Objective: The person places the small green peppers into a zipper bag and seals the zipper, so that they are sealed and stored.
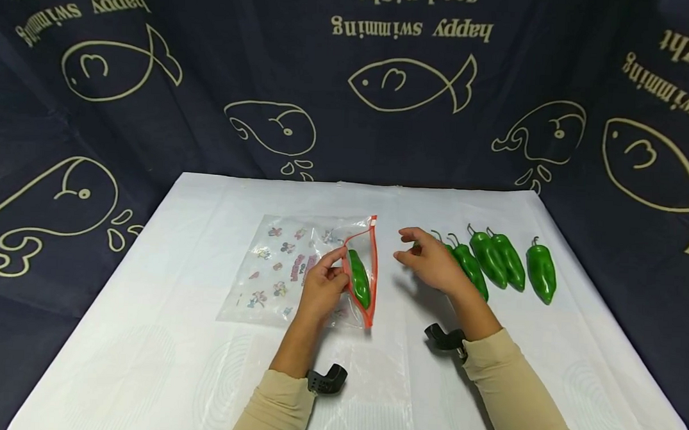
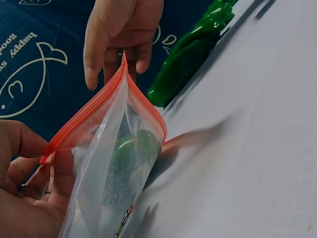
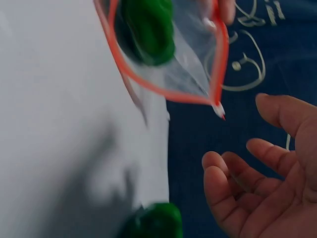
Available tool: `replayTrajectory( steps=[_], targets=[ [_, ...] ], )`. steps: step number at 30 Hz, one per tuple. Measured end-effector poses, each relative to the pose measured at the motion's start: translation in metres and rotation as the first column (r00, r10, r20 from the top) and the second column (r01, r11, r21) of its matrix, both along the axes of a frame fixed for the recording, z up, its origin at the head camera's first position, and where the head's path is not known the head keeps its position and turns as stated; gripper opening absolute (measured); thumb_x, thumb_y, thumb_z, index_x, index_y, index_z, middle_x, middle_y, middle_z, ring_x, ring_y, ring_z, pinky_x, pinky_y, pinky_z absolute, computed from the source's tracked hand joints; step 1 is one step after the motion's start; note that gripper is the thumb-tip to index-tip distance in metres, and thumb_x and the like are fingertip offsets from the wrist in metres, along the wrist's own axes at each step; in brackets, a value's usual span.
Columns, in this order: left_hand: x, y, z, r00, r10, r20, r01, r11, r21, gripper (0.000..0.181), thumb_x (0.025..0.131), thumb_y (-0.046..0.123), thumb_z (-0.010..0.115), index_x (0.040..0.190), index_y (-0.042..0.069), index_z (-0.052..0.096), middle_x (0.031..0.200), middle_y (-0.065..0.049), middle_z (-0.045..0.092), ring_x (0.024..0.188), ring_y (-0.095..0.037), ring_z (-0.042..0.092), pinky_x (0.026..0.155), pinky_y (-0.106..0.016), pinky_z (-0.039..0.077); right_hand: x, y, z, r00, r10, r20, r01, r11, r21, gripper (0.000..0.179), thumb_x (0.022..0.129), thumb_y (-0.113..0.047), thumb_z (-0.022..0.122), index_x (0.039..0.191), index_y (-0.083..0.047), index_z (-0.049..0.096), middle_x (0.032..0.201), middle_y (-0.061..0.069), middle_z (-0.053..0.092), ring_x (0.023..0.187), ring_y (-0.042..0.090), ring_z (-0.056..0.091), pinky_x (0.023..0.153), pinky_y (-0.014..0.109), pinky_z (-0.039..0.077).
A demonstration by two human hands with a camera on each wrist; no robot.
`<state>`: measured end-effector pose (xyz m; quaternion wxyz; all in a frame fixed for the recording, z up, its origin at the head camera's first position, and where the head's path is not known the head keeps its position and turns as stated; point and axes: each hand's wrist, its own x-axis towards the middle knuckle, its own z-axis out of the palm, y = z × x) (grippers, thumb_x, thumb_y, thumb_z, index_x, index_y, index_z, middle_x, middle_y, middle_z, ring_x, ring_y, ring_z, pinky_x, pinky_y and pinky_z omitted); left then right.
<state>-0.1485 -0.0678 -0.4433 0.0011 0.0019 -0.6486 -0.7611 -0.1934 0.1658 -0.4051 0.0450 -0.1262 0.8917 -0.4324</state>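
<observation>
A clear zip bag with cartoon prints and a red zip edge lies on the table, its mouth facing right. My left hand pinches the near-side red edge between thumb and fingers and lifts it, so the mouth gapes. Just inside the mouth lies one green pepper, also seen through the gap in the right wrist view. To the right, my right hand hovers over the table with loosely bent fingers and nothing in them. It partly covers the leftmost of several green peppers with stems pointing away.
One more green pepper lies slightly apart at the right end of the row. A white cloth covers the table. Behind and at both sides hangs a dark blue curtain with fish and whale drawings.
</observation>
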Motion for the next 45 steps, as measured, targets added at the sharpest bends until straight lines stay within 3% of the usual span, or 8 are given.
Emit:
replayTrajectory(
  steps=[8, 16, 20, 29, 35, 38, 45],
  targets=[
    [0.001, 0.0, 0.003, 1.0, -0.017, 0.012, 0.017, 1.0, -0.009, 0.057, 0.083, -0.014, 0.05, 0.139, -0.002, 0.055, 0.108, -0.036, 0.061, 0.082, -0.015, 0.058, 0.065, -0.021, 0.054, -0.004, 0.029, 0.007, 1.0, 0.015, -0.004, -0.015, 0.998, 0.058, 0.056, 0.096, -0.023, 0.065, 0.145, -0.006, 0.046, 0.142, 0.02, 0.049, 0.115, 0.035, 0.057, 0.09, 0.05, 0.049],
    [0.013, 0.0, 0.03, 1.0, -0.012, 0.022, 0.013, 0.999, -0.035, 0.056, 0.082, -0.015, 0.05, 0.137, -0.006, 0.055, 0.108, -0.039, 0.059, 0.079, -0.014, 0.057, 0.066, -0.021, 0.054, -0.012, 0.038, 0.005, 0.997, 0.068, -0.038, -0.06, 0.98, 0.189, 0.061, 0.094, -0.02, 0.068, 0.146, -0.001, 0.044, 0.144, 0.023, 0.045, 0.121, 0.042, 0.053, 0.095, 0.055, 0.046],
    [0.016, 0.0, 0.034, 1.0, -0.008, 0.013, 0.009, 1.0, -0.021, 0.056, 0.082, -0.014, 0.05, 0.137, -0.006, 0.055, 0.106, -0.039, 0.058, 0.079, -0.013, 0.056, 0.066, -0.021, 0.053, -0.015, 0.039, 0.005, 0.995, 0.079, -0.055, -0.063, 0.968, 0.241, 0.061, 0.092, -0.019, 0.069, 0.146, -0.001, 0.045, 0.144, 0.024, 0.045, 0.12, 0.044, 0.053, 0.094, 0.056, 0.046],
    [0.014, 0.0, 0.03, 1.0, -0.022, 0.02, 0.022, 1.0, -0.013, 0.054, 0.083, -0.014, 0.051, 0.136, -0.006, 0.055, 0.107, -0.04, 0.058, 0.081, -0.015, 0.058, 0.067, -0.022, 0.055, -0.017, 0.042, 0.001, 0.995, 0.094, -0.045, -0.072, 0.93, 0.36, 0.063, 0.092, -0.018, 0.069, 0.146, 0.0, 0.043, 0.147, 0.027, 0.04, 0.13, 0.045, 0.042, 0.103, 0.06, 0.037],
    [0.002, 0.0, 0.01, 0.999, -0.012, 0.033, 0.012, 1.0, -0.008, 0.056, 0.082, -0.014, 0.052, 0.137, -0.005, 0.055, 0.106, -0.039, 0.059, 0.078, -0.013, 0.058, 0.064, -0.022, 0.054, -0.023, 0.041, -0.001, 0.995, 0.098, -0.035, -0.077, 0.918, 0.389, 0.064, 0.092, -0.018, 0.07, 0.147, 0.0, 0.043, 0.146, 0.028, 0.04, 0.131, 0.046, 0.042, 0.103, 0.06, 0.037],
    [-0.002, 0.001, 0.002, 1.0, -0.003, 0.031, 0.003, 1.0, -0.003, 0.057, 0.081, -0.014, 0.052, 0.137, -0.003, 0.056, 0.104, -0.034, 0.061, 0.077, -0.011, 0.058, 0.063, -0.021, 0.053, -0.027, 0.04, -0.003, 0.995, 0.093, -0.038, -0.069, 0.907, 0.415, 0.065, 0.091, -0.019, 0.071, 0.146, 0.0, 0.044, 0.146, 0.028, 0.04, 0.132, 0.046, 0.04, 0.104, 0.06, 0.037],
    [-0.002, 0.001, -0.001, 1.0, 0.01, 0.017, -0.009, 1.0, -0.022, 0.057, 0.081, -0.012, 0.053, 0.136, 0.0, 0.059, 0.088, -0.014, 0.064, 0.073, -0.01, 0.056, 0.062, -0.02, 0.052, -0.029, 0.039, -0.009, 0.997, 0.079, -0.016, -0.062, 0.882, 0.466, 0.066, 0.091, -0.021, 0.071, 0.148, -0.001, 0.042, 0.148, 0.029, 0.038, 0.134, 0.05, 0.035, 0.103, 0.064, 0.035]
  ],
)
